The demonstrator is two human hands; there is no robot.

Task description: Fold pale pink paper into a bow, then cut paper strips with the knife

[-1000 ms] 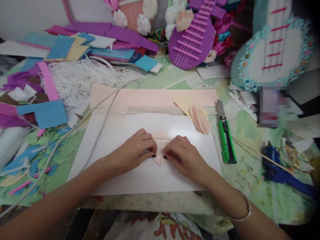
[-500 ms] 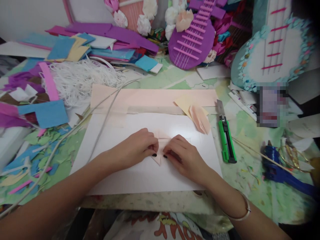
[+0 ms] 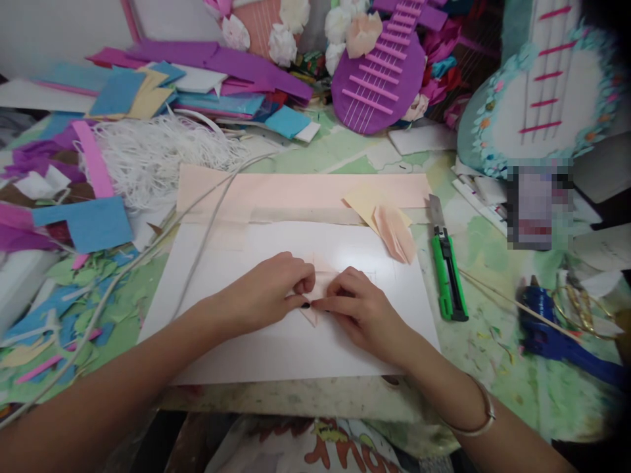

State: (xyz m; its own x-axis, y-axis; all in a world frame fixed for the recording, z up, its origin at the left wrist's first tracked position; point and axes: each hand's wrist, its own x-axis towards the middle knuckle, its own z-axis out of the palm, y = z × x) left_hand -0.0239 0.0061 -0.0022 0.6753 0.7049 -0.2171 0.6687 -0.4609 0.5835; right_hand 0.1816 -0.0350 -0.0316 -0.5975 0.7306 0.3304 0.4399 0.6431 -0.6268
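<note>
A small pale pink piece of paper [image 3: 310,318], folded to a point towards me, lies over the white board [image 3: 236,358]. My left hand [image 3: 269,295] pinches its left side, thumb and fingers closed. From the right, my right hand [image 3: 365,309] is closed on the same paper, its forefinger and thumb meeting my left thumb tip. The fingers hide much of the paper. Beyond my right hand rest a folded peach paper petal [image 3: 393,236] and a yellow paper piece [image 3: 367,205]. A long pale pink strip [image 3: 305,189] lies along the board's far edge.
Right of the board is a green utility knife [image 3: 447,276], blade out; farther right, a blue glue gun [image 3: 542,328]. A pale cord [image 3: 118,282] crosses the left side. White string [image 3: 158,154], paper scraps [image 3: 64,315] and a purple paper instrument [image 3: 379,79] stand around.
My right hand has shifted a little left, its fingertips now meeting my left thumb over the paper's middle. My left hand has hardly moved.
</note>
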